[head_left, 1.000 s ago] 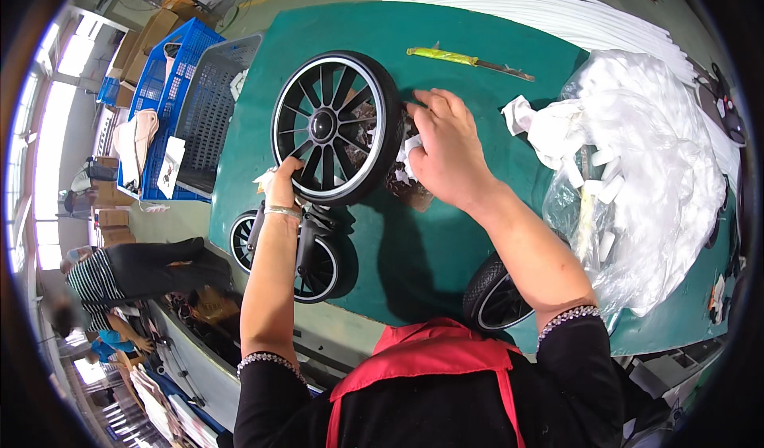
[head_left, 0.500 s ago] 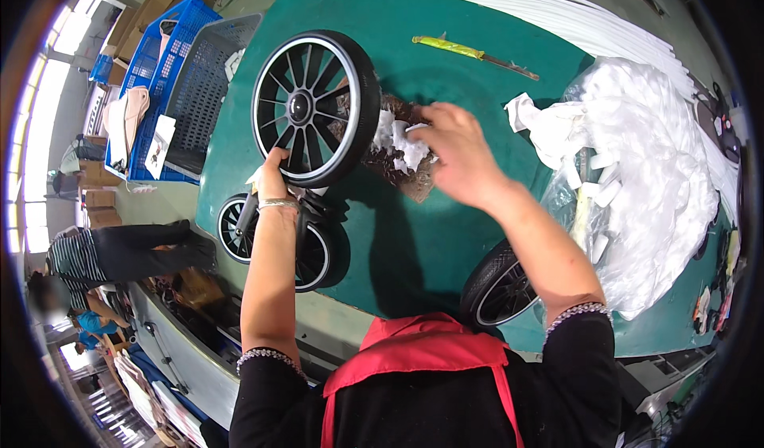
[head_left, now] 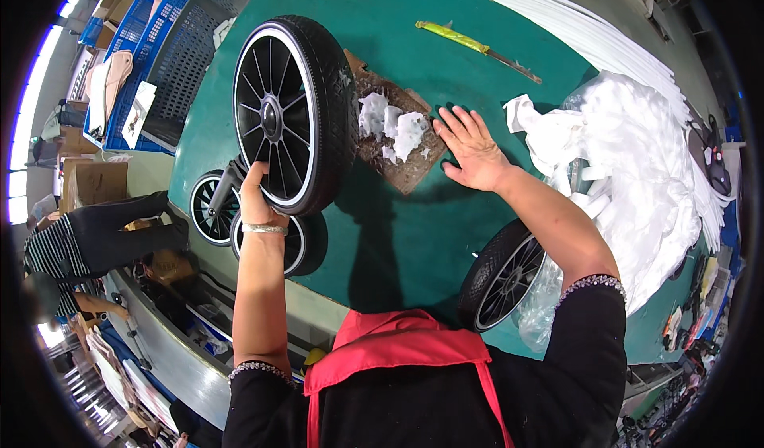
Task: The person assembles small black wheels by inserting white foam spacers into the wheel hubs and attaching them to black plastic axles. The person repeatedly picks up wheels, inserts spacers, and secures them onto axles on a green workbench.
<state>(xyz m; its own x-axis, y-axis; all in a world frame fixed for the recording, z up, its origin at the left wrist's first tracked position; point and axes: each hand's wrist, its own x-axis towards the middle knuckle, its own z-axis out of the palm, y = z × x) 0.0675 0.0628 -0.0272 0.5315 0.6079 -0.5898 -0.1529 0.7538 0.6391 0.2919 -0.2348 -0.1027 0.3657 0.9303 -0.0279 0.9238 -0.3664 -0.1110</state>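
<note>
My left hand (head_left: 256, 196) grips the lower rim of a large black spoked wheel (head_left: 322, 106) with a pale ring, tilted up above the green table. Below it, at the table's left edge, are two smaller wheels on a dark frame (head_left: 227, 192). My right hand (head_left: 474, 150) is flat with its fingers spread, holding nothing. Its fingertips are by the right edge of a brown board (head_left: 407, 179), which bears lumpy white stuff (head_left: 409, 132) resembling paste; I cannot tell whether they touch the board. Another black wheel (head_left: 501, 277) rests on the table near my right forearm.
Clear bags with white pieces (head_left: 637, 185) cover the table's right side. A blade-like strip with a yellow wrapped handle (head_left: 454, 36) lies at the back. Grey and blue crates (head_left: 187, 66) stand at the left. Long white strips (head_left: 557, 26) lie along the far edge. A person stands at far left.
My right hand has moved right off the white stuff, and its fingers have spread. The large wheel has shifted left and turned, showing more tread. The view has shifted somewhat.
</note>
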